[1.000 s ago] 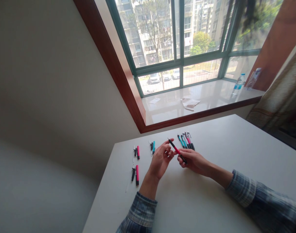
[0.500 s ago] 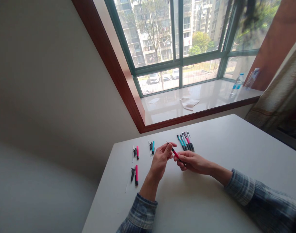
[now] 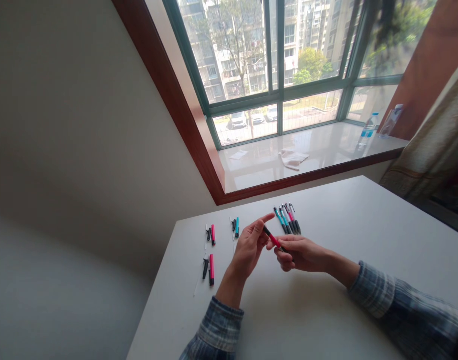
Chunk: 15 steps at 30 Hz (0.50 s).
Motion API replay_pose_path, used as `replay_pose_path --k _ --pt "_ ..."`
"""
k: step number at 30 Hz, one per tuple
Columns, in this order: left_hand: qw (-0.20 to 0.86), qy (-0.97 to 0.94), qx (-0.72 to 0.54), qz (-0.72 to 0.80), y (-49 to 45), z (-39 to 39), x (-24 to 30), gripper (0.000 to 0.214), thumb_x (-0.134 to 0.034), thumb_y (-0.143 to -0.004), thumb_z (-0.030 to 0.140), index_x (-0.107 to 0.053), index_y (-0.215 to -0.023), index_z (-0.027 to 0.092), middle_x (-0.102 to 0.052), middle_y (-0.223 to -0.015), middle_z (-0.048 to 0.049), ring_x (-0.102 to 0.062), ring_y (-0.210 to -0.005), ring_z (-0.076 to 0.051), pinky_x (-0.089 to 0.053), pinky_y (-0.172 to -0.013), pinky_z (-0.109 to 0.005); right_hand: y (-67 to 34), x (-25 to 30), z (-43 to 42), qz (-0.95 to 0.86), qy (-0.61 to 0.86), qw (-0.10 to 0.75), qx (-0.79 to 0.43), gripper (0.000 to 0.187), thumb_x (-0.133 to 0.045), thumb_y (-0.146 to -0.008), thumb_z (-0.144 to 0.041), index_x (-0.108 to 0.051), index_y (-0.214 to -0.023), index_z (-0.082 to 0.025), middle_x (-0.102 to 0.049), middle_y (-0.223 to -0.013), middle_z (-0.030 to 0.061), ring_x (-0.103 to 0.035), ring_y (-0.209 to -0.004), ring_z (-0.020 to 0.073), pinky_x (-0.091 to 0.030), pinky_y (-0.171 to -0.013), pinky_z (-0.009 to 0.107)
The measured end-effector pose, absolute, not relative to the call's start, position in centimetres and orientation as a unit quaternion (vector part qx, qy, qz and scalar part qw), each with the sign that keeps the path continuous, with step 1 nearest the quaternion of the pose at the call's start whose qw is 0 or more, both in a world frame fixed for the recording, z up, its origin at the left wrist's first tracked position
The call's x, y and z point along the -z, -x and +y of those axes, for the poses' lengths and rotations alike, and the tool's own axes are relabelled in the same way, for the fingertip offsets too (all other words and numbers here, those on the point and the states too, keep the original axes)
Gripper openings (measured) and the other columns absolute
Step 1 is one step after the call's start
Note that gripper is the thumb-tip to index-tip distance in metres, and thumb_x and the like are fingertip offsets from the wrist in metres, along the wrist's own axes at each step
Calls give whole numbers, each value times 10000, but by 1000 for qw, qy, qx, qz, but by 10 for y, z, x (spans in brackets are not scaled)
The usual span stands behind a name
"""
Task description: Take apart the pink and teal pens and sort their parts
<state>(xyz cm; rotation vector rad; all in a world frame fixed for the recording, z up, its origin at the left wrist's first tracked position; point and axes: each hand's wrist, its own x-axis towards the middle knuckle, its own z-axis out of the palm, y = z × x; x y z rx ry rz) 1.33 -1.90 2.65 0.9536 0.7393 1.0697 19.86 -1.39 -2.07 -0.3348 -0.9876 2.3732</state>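
Note:
A pink and black pen [image 3: 273, 238] is held above the table between both hands. My left hand [image 3: 249, 243] pinches its upper end with the thumb, the index finger stretched out past it. The fingers of my right hand [image 3: 294, 251] are closed around the lower part, hiding some of it. Beyond my hands lie several pens [image 3: 288, 219], teal and pink with black grips, side by side. Left of my left hand are pen parts: a teal barrel [image 3: 237, 227], a pink barrel [image 3: 213, 235] and a nearer pink barrel [image 3: 211, 270], each beside black pieces and thin refills.
The white table [image 3: 326, 210] meets a wall on the left and a window sill [image 3: 259, 172] at the back. On the sill are a cloth [image 3: 293, 159], a paper [image 3: 238, 155] and a water bottle [image 3: 368, 131]. A curtain [image 3: 420, 150] hangs at the right.
My left index finger has straightened and points outward. The thin tip that stuck out at the pen's upper end no longer shows. The pen has shifted slightly down and right.

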Motion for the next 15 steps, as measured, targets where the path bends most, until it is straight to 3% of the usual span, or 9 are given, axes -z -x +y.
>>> replay_pose_path --k 6,10,15 --pt "727 -410 -482 266 -14 -23 -30 554 -706 -928 466 -666 -1350 110 -574 -695 -1 -618 -707 -149 -484 -745 -296 -203 17 -13 -335 92 274 -897 196 -631 -1014 -361 -636 -1023 -166 -430 -655 -63 -351 -509 63 -314 -576 221" --pt "733 -415 -471 262 -13 -24 -26 542 -695 -928 490 -672 -1322 119 -659 -754 -42 -662 -699 -174 -502 -742 -320 -207 20 -11 -363 88 240 -896 216 -617 -1023 -371 -628 -1009 -155 -500 -674 -42 -459 -502 72 -352 -546 219" --pt "703 -413 -505 283 -18 -23 -20 414 -725 -896 513 -702 -1074 139 -643 -678 -18 -609 -597 -136 -442 -632 -264 -203 25 -9 -407 127 266 -865 300 -684 -979 -442 -638 -1025 -149 -613 -744 2 -587 -598 99 -443 -591 216"
